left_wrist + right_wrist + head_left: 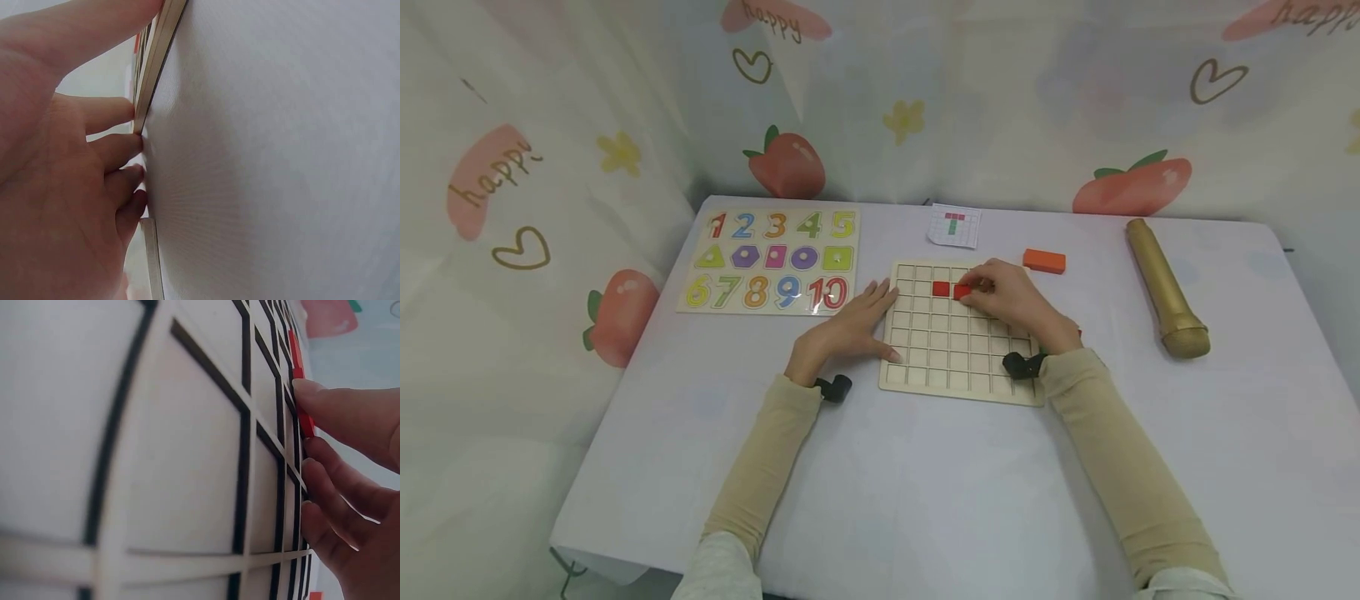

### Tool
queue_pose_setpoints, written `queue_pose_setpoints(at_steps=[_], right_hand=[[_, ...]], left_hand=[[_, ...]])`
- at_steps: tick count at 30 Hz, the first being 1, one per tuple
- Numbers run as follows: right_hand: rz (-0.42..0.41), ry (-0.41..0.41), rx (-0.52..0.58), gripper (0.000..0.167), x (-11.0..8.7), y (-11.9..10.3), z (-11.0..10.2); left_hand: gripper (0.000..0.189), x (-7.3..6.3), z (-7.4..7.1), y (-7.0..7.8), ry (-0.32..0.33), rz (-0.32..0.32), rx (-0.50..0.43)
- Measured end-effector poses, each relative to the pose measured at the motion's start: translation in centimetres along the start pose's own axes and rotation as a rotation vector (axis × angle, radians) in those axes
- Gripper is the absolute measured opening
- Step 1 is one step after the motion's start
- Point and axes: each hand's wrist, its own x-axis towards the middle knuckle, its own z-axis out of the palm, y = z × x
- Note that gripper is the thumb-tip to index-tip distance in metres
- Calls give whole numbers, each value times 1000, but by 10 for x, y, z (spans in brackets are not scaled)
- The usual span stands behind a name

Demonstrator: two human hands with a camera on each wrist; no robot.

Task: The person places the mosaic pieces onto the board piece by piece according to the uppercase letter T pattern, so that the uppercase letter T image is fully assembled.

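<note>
A wooden grid board point(937, 362) lies on the white table, its square cells marked off by raised lines. One red square tile point(941, 288) sits in a cell of an upper row. Just to its right, my right hand point(1011, 296) pinches a second red tile point(961, 292) between thumb and fingers. In the right wrist view that tile point(305, 422) is against the grid, partly covered by the thumb. My left hand point(847, 325) rests at the board's left edge with fingers spread; thumb and fingertips touch the edge point(157, 59) in the left wrist view.
A number-and-shape puzzle board point(760, 283) lies at the back left. Behind the grid is a card point(954, 227) with a red and green T pattern. An orange block point(1044, 261) and a gold microphone-shaped object point(1167, 287) lie to the right. A patterned curtain point(1000, 108) hangs behind.
</note>
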Motion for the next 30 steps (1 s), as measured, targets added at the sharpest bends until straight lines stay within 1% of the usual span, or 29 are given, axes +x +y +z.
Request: queue_pose_setpoints(at_steps=[5, 11, 19, 23, 30], right_hand=[[-5, -10, -31, 31, 4, 0, 0], [-2, -3, -50, 30, 6, 1, 1], [7, 7, -36, 30, 5, 2, 2], [11, 6, -7, 31, 0, 2, 3], [12, 72, 23, 32, -21, -2, 1]], left_hand=[[115, 0, -1, 0, -2, 2, -1], [116, -1, -2, 1, 3, 12, 2], [115, 0, 0, 1, -3, 11, 0], [115, 0, 0, 0, -8, 4, 2], [115, 0, -1, 2, -7, 9, -5]])
